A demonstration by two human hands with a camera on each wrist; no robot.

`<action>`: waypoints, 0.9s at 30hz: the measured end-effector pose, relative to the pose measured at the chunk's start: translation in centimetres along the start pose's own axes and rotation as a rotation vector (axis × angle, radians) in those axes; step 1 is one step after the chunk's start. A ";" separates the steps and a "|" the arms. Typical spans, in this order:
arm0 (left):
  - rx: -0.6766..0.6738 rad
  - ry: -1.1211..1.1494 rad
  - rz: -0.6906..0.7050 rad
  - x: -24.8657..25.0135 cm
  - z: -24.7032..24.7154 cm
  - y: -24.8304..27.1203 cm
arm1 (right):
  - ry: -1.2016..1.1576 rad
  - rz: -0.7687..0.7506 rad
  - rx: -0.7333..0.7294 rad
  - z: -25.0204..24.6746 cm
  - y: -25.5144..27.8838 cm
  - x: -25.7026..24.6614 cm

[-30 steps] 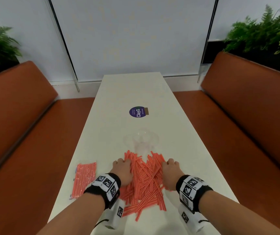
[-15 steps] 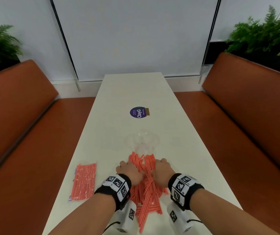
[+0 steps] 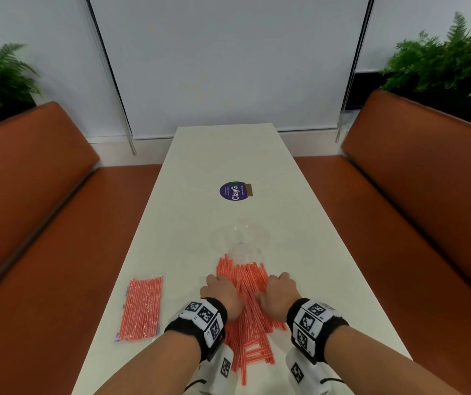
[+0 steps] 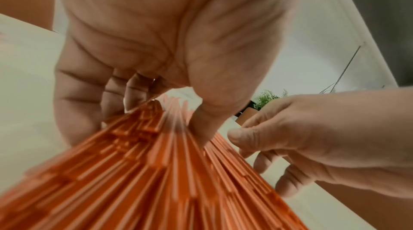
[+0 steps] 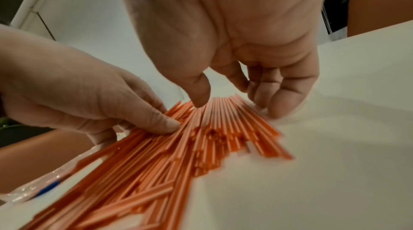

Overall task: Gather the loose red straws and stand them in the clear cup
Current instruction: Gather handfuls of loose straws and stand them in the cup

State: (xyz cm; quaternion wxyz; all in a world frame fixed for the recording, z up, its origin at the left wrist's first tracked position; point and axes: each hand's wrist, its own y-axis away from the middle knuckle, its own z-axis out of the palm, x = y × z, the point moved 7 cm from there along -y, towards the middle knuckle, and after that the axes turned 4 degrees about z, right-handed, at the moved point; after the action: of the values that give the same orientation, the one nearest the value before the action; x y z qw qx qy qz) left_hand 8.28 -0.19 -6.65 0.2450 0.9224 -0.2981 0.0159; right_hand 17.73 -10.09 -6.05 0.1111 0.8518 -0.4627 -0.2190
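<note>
On a long white desk [image 3: 228, 155] between two orange-brown benches [image 3: 416, 178], a pile of loose red straws [image 3: 250, 317] lies near the front edge, most of them running lengthwise away from the person. The left hand [image 3: 221, 295] presses against the left side of the pile and the right hand [image 3: 279, 290] against the right side, so the straws are squeezed into a narrow heap between them. In the left wrist view, the left hand's fingers [image 4: 136, 90] are curled down round the far ends of the straws, with the thumb pressed on top of the bundle. In the right wrist view, the right hand's fingers [image 5: 277, 96] are bent, their tips resting on the desk at the straws' right edge, and the thumb tip touches the top of the pile; this hand is cupped against the straws rather than closed round them. Just beyond the pile stands the clear cup [image 3: 241, 238], upright, with some straw tips lying just beside its base. To the left of the hands, well apart from the pile, a sealed clear packet of red straws [image 3: 140, 309] lies flat. Farther up the desk is a round purple sticker [image 3: 233, 191].
</note>
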 end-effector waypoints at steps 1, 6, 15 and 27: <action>0.005 0.006 -0.022 -0.1 -0.1 -0.1 | 0.031 0.005 0.006 -0.1 0.0 -0.1; -0.006 0.073 -0.080 -0.5 -0.4 -0.4 | 0.081 0.007 -0.034 1.2 -0.2 -1.3; 0.035 -0.051 -0.148 -0.5 -0.8 -1.0 | 0.138 0.105 0.001 2.4 -2.1 -1.9; -0.048 0.206 -0.165 -1.2 -0.5 -1.2 | -0.049 0.239 0.035 3.2 -3.2 -2.1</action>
State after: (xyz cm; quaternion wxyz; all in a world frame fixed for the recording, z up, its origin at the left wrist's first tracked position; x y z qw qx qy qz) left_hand 8.08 1.55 -6.94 0.2968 0.9311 -0.1951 0.0831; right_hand 17.55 -6.55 -9.49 0.1104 0.7867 -0.5674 -0.2167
